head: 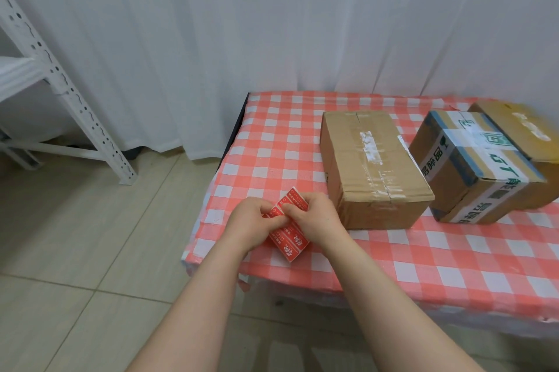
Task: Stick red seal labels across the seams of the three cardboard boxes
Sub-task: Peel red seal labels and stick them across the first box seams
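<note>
– While the left hand (pixel 257 222) pinches the left edge of the glossy red sheet of rectangular seal labels (pixel 292 246), what is the right hand (pixel 314 220) for?

– Its fingers curl onto the same sheet, thumb and forefinger meeting near the middle. I judge it is picking at one label's corner. Lift only that corner, peel low along the label's length, and let the left pinch hold the backing flat so the sticky side cannot fold onto itself.

– Where does the sheet sit?

– Between the two hands, over the near-left corner of the red-and-white checked tablecloth (pixel 302 117). Whether it rests on the cloth, I cannot tell.

– And the surroundings, by material?

– Far left of the grip stands a white perforated metal shelf frame (pixel 60 84) on smooth beige floor tiles (pixel 75 235). Just right of the grip is a plain oblong brown cardboard box (pixel 372 166). Its top seam lies under wrinkled clear tape with white scraps, a slick surface, so the label will likely need firm rubbing. Further right sits a squarer brown box banded with white green-printed tape (pixel 475 166). A yellower cardboard box (pixel 520 126) stands close behind it, partly cut off by the frame. None shows a red label yet.
</note>
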